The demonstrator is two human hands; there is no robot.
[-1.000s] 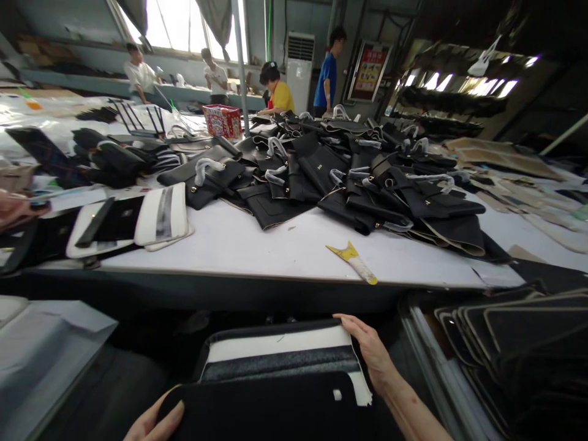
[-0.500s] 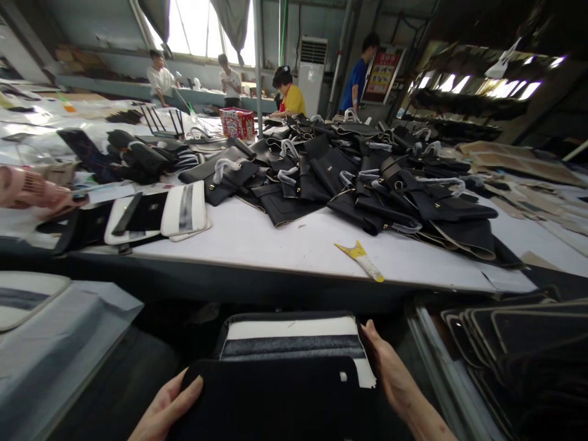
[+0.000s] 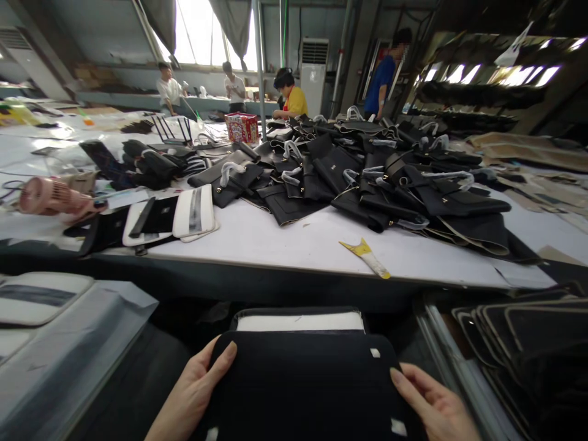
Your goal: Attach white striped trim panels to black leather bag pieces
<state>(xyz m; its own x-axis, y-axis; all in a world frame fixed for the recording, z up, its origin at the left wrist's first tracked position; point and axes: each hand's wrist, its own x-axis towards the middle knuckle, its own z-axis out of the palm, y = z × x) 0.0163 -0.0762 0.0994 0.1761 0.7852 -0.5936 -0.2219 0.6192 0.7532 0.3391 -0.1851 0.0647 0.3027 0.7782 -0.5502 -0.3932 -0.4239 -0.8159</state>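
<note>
A black panel with rounded corners and small white patches (image 3: 303, 386) fills the bottom middle of the head view. My left hand (image 3: 197, 383) grips its left edge, thumb on top and fingers underneath. On the opposite edge, my right hand (image 3: 432, 398) is closed the same way, thumb on the face. Behind the black panel, the top of a white panel with a dark border (image 3: 298, 321) shows; its lower part is covered. What supports that white panel is hidden.
Across the worktable (image 3: 275, 251) lie piled black bags (image 3: 331, 171), a yellow-and-white forked tool (image 3: 367, 257), a pink fan (image 3: 52, 196) and white-and-black panels (image 3: 195, 211). Stacked dark panels (image 3: 528, 331) stand at right; white panels (image 3: 46, 297) lie at left. Several people are beyond.
The black panel has risen and shifted right, covering more of the white panel. My right hand has moved from beside the white panel onto the black panel's right edge.
</note>
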